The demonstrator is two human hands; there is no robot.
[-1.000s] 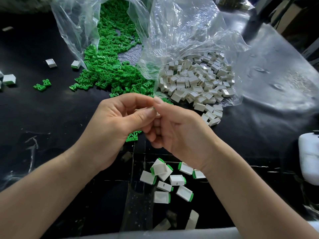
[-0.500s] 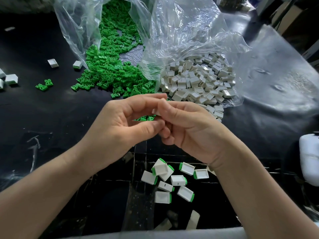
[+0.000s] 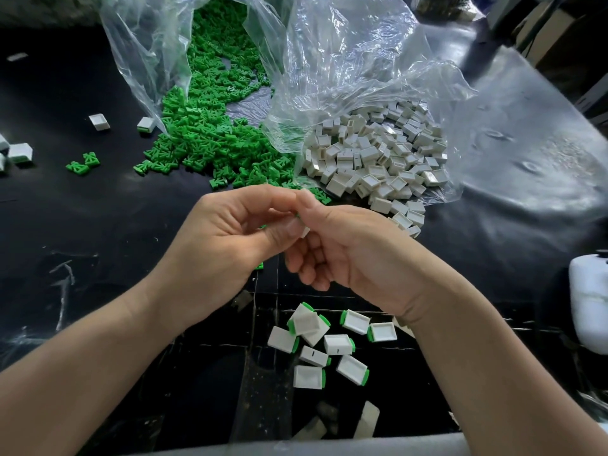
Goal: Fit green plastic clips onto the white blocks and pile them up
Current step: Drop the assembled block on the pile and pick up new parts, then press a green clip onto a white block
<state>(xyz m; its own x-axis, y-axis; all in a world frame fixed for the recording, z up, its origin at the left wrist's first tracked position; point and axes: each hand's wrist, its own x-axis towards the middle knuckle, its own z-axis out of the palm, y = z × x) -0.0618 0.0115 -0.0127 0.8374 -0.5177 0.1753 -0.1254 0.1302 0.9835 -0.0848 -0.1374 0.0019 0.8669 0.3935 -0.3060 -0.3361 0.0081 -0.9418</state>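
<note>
My left hand [image 3: 227,238] and my right hand [image 3: 348,255] meet fingertip to fingertip above the black table. Between them they pinch a small white block [image 3: 304,231] with a sliver of green clip [image 3: 297,216] showing; most of both is hidden by my fingers. Below my wrists lies a loose cluster of finished white blocks with green clips [image 3: 324,347]. A heap of green clips [image 3: 214,126] spills from a clear bag at the back. To its right, a heap of bare white blocks [image 3: 378,159] lies in a second clear bag.
A few stray white blocks [image 3: 98,121] and two green clips [image 3: 82,163] lie at the left of the black table [image 3: 82,225]. A white plastic container [image 3: 589,304] stands at the right edge. Crinkled clear plastic [image 3: 526,153] covers the right side.
Both hands stayed together at the middle while the fingers reworked their grip on the block and clip. A corner of the white block now shows below my left thumb.
</note>
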